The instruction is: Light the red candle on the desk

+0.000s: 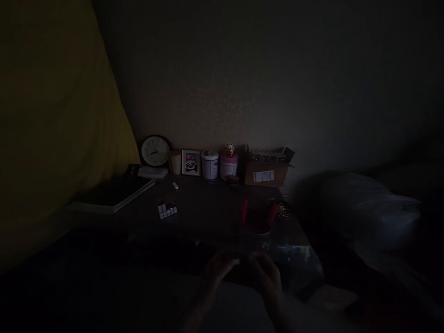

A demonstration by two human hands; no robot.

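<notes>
Two hands hang near each other in the frame's lower centre, the left hand pinching a small pale piece at its fingertips, the right hand curled, whether gripping anything I can't tell in this gloom, so I'd keep that pinch light and steady.

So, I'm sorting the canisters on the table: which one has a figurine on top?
The pink canister, left of the cardboard box: a figurine sits on it; the white canister's lid is bare.
</notes>
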